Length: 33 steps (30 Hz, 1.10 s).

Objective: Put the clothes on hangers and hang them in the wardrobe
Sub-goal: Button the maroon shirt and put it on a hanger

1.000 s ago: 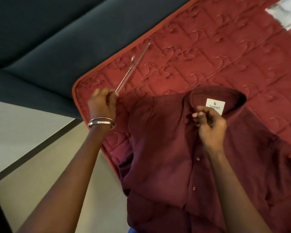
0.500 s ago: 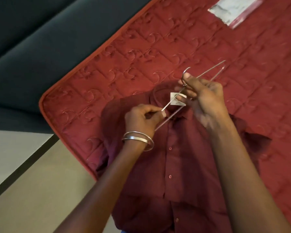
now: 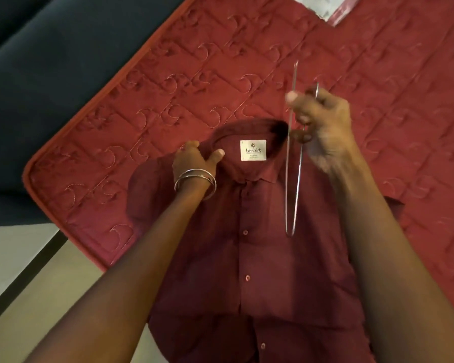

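A maroon buttoned shirt lies face up on a red quilted mattress, its collar and white label toward the far side. My left hand, with metal bangles on the wrist, grips the left side of the collar. My right hand holds a thin metal wire hanger edge-on above the right side of the collar, its long end pointing down over the shirt's chest.
A dark blue-grey upholstered surface borders the mattress on the left. A white sheet in a plastic sleeve lies on the mattress at the top. Pale floor with a dark strip shows at bottom left.
My left hand let go of the hanger and moved to the shirt collar. My right hand now holds the hanger alone and has turned it upright over the shirt.
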{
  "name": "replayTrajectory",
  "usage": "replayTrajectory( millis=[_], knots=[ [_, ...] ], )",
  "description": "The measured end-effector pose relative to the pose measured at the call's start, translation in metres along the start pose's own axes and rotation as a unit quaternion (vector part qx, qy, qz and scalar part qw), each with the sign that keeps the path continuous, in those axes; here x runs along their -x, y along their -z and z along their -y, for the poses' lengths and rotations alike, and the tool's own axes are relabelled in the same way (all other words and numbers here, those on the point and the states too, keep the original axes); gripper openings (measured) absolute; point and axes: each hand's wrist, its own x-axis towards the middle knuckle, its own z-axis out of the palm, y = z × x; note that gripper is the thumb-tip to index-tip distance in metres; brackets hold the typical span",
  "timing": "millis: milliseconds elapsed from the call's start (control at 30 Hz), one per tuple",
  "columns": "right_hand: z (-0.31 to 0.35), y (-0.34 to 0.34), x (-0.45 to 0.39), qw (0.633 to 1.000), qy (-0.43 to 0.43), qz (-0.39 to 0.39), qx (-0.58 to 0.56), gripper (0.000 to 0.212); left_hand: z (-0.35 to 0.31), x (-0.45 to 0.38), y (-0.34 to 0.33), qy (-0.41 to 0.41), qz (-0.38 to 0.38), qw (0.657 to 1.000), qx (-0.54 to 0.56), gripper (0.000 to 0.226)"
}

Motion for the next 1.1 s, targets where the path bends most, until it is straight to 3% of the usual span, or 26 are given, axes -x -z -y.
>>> replayTrajectory(
  millis=[133, 267, 400, 500, 667, 900, 1000, 1100],
  knots=[
    [-0.014, -0.022, -0.023, 0.984, 0.101, -0.001, 0.149, 0.029, -0.006, -0.023, -0.005, -0.011, 0.003, 0.998, -0.063, 0.058],
    [-0.011, -0.032, -0.046, 0.986, 0.151, 0.07, 0.017, 0.022, -0.015, -0.036, -0.003, -0.031, 0.009, 0.999, -0.035, 0.033],
    [-0.025, -0.034, -0.075, 0.99, 0.078, 0.081, -0.09, 0.011, -0.013, -0.049, -0.005, 0.005, 0.03, 0.998, 0.063, 0.027],
    [-0.028, -0.037, -0.087, 0.983, 0.023, 0.076, -0.167, 0.014, -0.013, -0.053, -0.002, -0.015, 0.042, 0.998, 0.051, 0.021],
    [-0.022, -0.054, -0.103, 0.946, 0.029, 0.117, -0.3, 0.021, -0.011, -0.051, 0.0, -0.028, 0.049, 0.996, 0.066, 0.016],
    [-0.053, -0.022, -0.108, 0.978, -0.062, 0.102, -0.172, 0.014, -0.006, -0.059, 0.015, -0.026, -0.029, 0.993, 0.108, 0.019],
    [-0.051, 0.005, -0.106, 0.983, -0.099, 0.154, -0.001, 0.013, -0.005, -0.063, 0.021, -0.034, -0.037, 0.991, 0.124, 0.021],
    [-0.044, 0.021, -0.099, 0.961, -0.128, 0.221, 0.103, 0.022, -0.004, -0.064, 0.023, -0.036, -0.046, 0.991, 0.117, 0.02]
  ],
)
